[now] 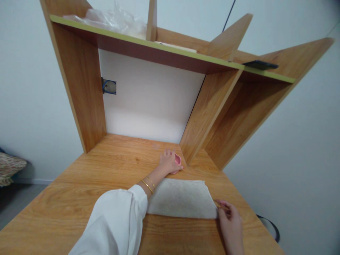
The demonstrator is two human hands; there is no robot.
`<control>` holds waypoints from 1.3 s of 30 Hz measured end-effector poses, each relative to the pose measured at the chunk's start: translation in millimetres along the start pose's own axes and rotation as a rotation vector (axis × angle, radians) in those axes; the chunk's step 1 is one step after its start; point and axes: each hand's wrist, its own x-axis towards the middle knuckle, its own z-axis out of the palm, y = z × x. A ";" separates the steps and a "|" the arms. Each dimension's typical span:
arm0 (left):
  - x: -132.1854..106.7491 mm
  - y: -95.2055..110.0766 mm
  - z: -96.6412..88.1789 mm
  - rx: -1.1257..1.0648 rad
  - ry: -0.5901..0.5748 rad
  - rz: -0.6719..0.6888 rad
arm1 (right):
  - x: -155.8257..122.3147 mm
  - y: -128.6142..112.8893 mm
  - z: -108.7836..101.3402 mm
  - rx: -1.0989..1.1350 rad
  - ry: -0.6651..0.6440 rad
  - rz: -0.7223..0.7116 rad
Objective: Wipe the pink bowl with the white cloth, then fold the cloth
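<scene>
My left hand [168,161], in a white sleeve with gold bracelets at the wrist, reaches across the desk. Its fingers and thumb are spread around a small pink cup-like container [177,160], partly hidden by the hand. Below it, a flat grey cloth or felt sheet [183,198] lies on the wood, its left edge partly behind my forearm. At the sheet's right edge is my right hand [228,214], fingers pinched together. A thin brownish thing seems to be between those fingertips, too small to make out.
Around the wooden desk [106,177] rises a shelf unit with an upright divider [209,113]. A clear plastic bag [114,19] and a dark flat object [260,64] lie on the upper shelf. An open wall box [109,86] shows blue wire.
</scene>
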 end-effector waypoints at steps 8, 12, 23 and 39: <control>-63.9 -8.6 -89.9 -0.071 0.109 0.224 | 2.3 -0.3 -0.8 -0.055 -0.033 -0.045; -119.9 -39.9 -96.4 -0.188 0.027 0.198 | 5.2 -7.1 -7.5 -0.175 -0.106 -0.168; -187.6 -63.0 -37.1 -0.288 -0.167 0.088 | 9.4 -1.3 -46.4 -0.470 -0.473 -0.490; -183.6 -54.6 -34.5 -0.214 -0.081 0.095 | 11.9 -40.5 -46.4 -0.058 -0.458 -0.193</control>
